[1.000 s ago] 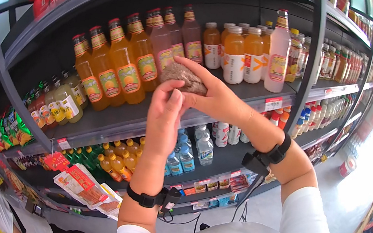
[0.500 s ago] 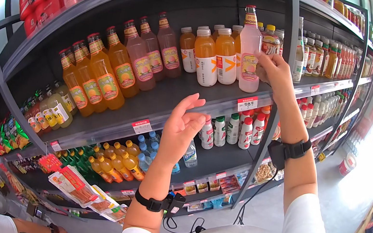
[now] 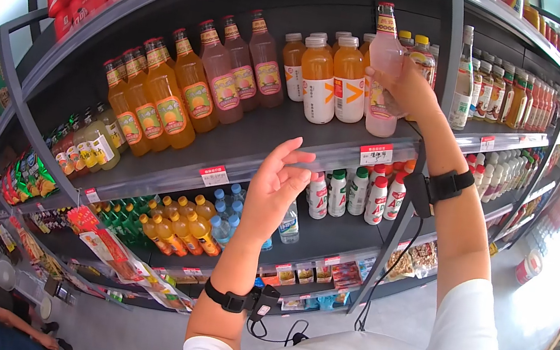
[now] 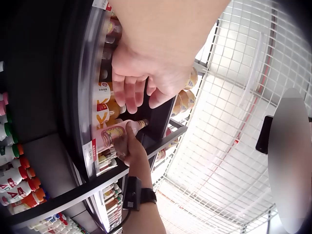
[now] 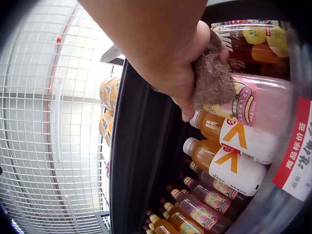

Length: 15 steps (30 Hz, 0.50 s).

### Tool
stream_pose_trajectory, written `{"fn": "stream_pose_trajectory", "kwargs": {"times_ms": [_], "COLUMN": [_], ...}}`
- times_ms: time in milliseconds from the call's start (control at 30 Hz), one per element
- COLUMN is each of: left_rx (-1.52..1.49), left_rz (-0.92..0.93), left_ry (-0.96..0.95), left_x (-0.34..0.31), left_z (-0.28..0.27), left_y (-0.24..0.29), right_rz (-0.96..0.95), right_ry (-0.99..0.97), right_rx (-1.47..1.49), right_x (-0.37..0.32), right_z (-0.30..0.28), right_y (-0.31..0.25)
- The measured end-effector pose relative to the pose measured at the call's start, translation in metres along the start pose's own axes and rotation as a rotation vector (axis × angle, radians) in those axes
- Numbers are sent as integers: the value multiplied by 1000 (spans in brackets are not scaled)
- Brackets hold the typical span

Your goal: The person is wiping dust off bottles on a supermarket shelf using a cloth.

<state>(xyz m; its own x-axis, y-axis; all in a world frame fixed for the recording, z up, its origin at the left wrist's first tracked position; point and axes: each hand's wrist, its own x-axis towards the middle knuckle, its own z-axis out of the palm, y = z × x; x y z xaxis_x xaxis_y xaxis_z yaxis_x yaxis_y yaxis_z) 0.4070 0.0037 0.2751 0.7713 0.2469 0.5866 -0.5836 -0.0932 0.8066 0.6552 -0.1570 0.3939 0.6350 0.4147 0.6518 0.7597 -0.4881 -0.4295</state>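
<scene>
One brown cloth (image 5: 214, 80) sits gripped in our right hand (image 3: 411, 86), pressed against the pink bottle (image 3: 385, 52). Our left hand (image 3: 272, 187) hovers open, fingers relaxed.

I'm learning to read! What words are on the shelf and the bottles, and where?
"商品标价签": on the red-and-white price tag.
Pink bottle label, beside the cloth: blurred.
Orange bottles labels and other shelf tags: too small to read.
</scene>
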Motion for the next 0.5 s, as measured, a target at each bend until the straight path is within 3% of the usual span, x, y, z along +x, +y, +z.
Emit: {"fn": "stream_pose_trajectory", "kwargs": {"times_ms": [33, 100, 167, 367, 500], "left_rx": [6, 17, 31, 56, 50], "left_rz": [-1, -3, -2, 12, 30], "left_ry": [8, 19, 25, 39, 47], "left_x": [-1, -1, -1, 1, 2], "left_z": [0, -1, -1, -4, -1], "left_y": [0, 1, 0, -6, -5], "right_rz": [-79, -63, 123, 58, -48], "right_ry": [-1, 39, 120, 315, 464], "right_rx": [-15, 40, 184, 95, 217], "right_x": [8, 12, 2, -29, -58], "right_z": [6, 10, 10, 14, 11], "right_y": [13, 21, 10, 0, -20]}}
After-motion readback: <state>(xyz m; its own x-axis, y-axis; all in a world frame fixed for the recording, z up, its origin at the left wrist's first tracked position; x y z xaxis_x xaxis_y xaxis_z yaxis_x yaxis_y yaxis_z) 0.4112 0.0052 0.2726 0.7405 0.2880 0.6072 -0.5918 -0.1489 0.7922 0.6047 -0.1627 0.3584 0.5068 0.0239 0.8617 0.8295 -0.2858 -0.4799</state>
